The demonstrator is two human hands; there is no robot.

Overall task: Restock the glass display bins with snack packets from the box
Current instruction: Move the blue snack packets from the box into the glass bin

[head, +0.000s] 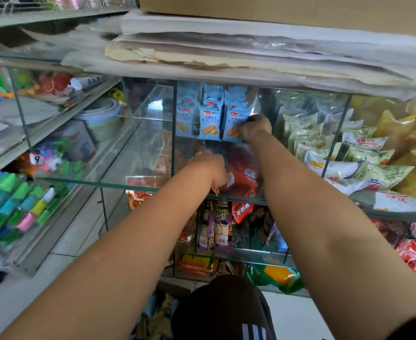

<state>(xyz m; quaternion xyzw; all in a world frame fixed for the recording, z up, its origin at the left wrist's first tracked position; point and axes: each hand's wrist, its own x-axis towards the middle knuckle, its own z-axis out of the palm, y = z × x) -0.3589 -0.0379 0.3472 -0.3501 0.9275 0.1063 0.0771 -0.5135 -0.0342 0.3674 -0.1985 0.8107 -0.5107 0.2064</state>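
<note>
glass bin (175, 133) holds blue packets (209, 123), red packets (241, 175).

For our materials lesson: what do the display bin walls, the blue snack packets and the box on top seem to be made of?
Display bin walls: clear glass, see-through with greenish edges and reflections.
Blue snack packets: probably plastic film, glossy and printed, with crimped top seams.
Box on top: apparently cardboard, matte plain brown.

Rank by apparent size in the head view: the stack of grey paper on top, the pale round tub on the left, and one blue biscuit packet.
1. Stack of grey paper sheets, by far the largest.
2. Pale round plastic tub.
3. Blue biscuit packet, slightly smaller than the tub; the two look close, so this order is unsure.
</note>
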